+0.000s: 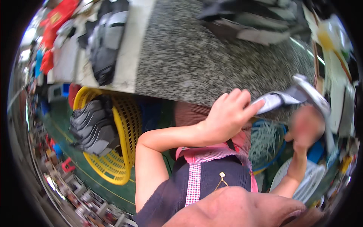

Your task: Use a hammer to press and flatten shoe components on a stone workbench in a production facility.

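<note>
A grey and white shoe upper (pixel 287 97) is stretched out at the table's near right edge, its far end bent and partly blurred. My left hand (pixel 228 113) is closed, with the thumb and forefinger pinching the near end of that upper. Beside its bent end is my right hand (pixel 307 125), raised and so smeared by motion that its fingers do not show clearly.
On the white tabletop at left lies a stack of grey and black uppers (pixel 107 45); more dark grey pieces (pixel 257 22) lie on the speckled surface (pixel 177 53). A yellow basket (pixel 130 132) holds several uppers. White strips (pixel 264 140) fill a blue-rimmed container.
</note>
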{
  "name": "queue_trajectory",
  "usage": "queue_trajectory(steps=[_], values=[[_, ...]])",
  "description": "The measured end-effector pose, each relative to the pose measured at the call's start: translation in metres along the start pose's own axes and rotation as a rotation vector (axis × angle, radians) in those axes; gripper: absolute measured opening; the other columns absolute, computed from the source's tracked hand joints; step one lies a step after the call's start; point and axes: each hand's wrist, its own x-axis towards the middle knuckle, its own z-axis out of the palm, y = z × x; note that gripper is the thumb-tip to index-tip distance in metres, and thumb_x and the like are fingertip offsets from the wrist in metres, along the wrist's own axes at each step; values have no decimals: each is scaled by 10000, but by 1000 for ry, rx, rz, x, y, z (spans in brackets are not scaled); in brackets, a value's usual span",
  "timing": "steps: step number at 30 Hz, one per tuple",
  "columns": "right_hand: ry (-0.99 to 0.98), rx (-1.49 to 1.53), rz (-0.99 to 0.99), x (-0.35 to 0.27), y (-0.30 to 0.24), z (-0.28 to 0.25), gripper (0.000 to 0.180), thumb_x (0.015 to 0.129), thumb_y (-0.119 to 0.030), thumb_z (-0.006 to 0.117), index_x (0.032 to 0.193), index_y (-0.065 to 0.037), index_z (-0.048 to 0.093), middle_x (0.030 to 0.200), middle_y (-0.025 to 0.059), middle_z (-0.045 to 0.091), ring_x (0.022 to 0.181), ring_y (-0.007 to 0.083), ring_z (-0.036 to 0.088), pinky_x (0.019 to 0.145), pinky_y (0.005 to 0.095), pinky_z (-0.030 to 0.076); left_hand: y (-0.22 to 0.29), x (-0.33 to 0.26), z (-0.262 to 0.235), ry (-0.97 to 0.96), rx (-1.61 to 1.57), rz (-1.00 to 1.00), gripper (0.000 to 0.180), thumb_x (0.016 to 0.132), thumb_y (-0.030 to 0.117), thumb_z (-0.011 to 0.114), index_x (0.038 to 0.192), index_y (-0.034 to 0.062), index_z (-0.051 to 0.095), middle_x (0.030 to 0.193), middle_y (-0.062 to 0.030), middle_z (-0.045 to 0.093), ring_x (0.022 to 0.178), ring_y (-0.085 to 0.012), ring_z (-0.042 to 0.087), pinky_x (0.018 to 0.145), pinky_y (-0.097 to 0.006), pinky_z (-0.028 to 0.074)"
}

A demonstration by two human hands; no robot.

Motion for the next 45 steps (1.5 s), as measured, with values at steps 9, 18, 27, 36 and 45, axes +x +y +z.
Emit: queue_trajectory(steps=[9,18,27,36,45], values=[[220,197,-261,18,-7,-35,437,1020,-522,430,1067,-89,472,646,-49,305,466,29,233,386,190,168,-123,-40,-168,922,898,-301,493,916,8,614,1375,188,596,971,-87,496,906,-249,474,799,-369,404],[41,-191,67,63,-9,10,403,1057,-341,457,1195,11,598,774,-31,505,596,18,345,500,178,264,-128,30,-128,428,580,-125,274,866,53,671,1135,92,705,995,-111,672,926,-279,632,817,-402,480],[-196,-970,-511,166,-28,67,170,965,-148,523,1037,5,506,710,229,623,669,418,643,583,458,508,-70,124,-21,125,695,158,238,808,255,713,921,75,606,893,-52,572,907,-228,558,785,-376,405],[-210,-1242,-634,164,-41,73,272,995,-310,530,968,-41,496,634,206,634,630,412,654,536,492,524,38,51,18,-272,80,711,143,719,166,619,779,116,500,698,-5,492,676,-155,559,647,-328,391],[-209,-801,-388,69,-50,25,231,964,-86,516,1138,32,613,839,209,655,705,373,650,649,392,506,-37,32,-82,-542,125,-114,238,916,175,606,1088,14,639,988,-150,604,1000,-341,578,884,-436,410]])
